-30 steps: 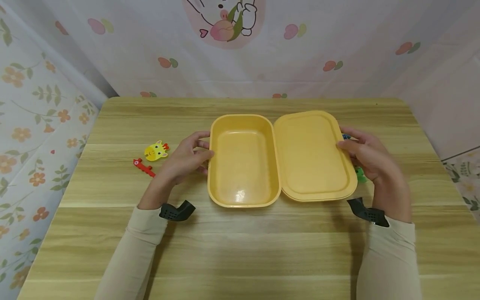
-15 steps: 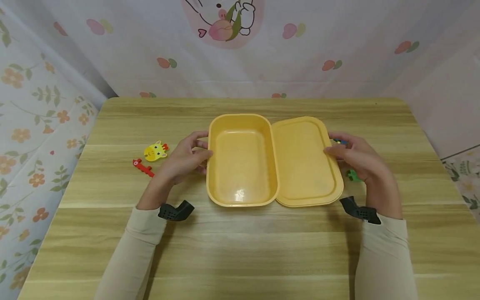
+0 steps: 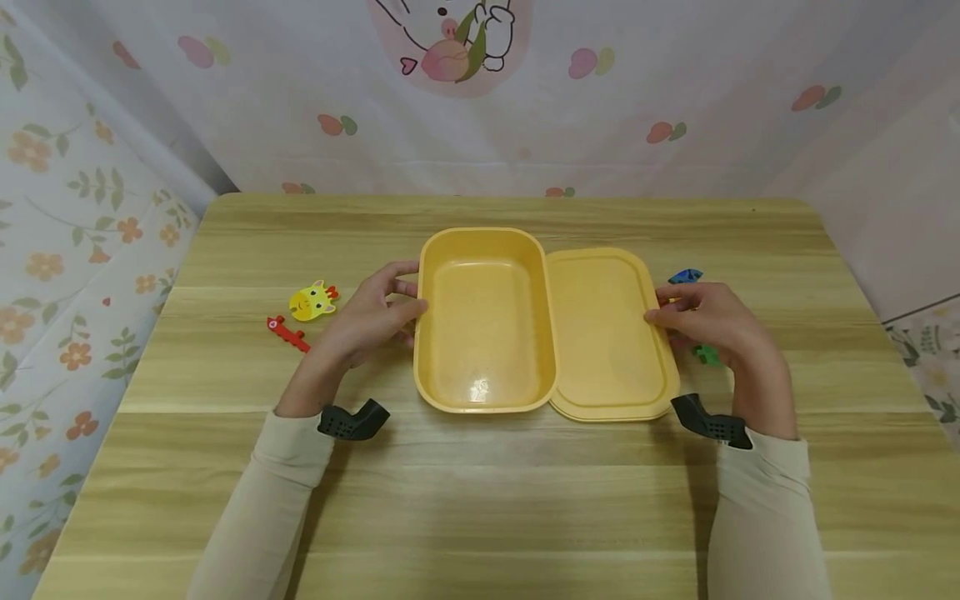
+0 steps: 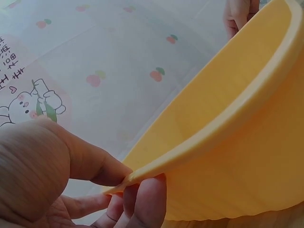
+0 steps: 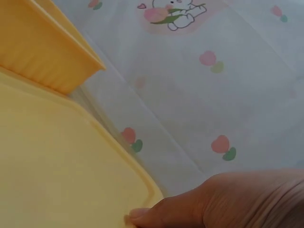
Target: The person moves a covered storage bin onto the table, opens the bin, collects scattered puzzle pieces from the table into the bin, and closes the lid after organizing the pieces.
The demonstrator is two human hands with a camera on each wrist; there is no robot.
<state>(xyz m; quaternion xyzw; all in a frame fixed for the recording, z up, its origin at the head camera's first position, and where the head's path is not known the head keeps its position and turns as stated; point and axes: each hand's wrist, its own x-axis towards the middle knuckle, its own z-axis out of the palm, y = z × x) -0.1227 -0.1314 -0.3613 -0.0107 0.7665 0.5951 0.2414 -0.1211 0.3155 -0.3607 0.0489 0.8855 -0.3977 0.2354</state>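
Observation:
A yellow plastic box (image 3: 483, 333), with nothing inside, stands on the table. My left hand (image 3: 371, 317) pinches its left rim; the left wrist view shows the thumb above the rim (image 4: 199, 142) and fingers beneath it. Right of the box lies its flat yellow lid (image 3: 607, 333), low beside the box wall, its left edge partly hidden by the box. My right hand (image 3: 712, 317) pinches the lid's right edge, thumb on top; in the right wrist view the thumb (image 5: 175, 209) presses on the lid's rim, while the other fingers are mostly hidden.
Left of the box lie a yellow giraffe-head piece (image 3: 312, 302) and a red animal-shaped piece (image 3: 287, 333). Near my right hand are a blue piece (image 3: 685, 276) and a green piece (image 3: 706, 355), both partly covered. A patterned curtain (image 3: 480, 150) hangs behind the wooden table (image 3: 480, 500).
The lid in my right hand has come down and toward me, shifting slightly left against the box. More of the blue piece shows. My left hand and the box have stayed in place.

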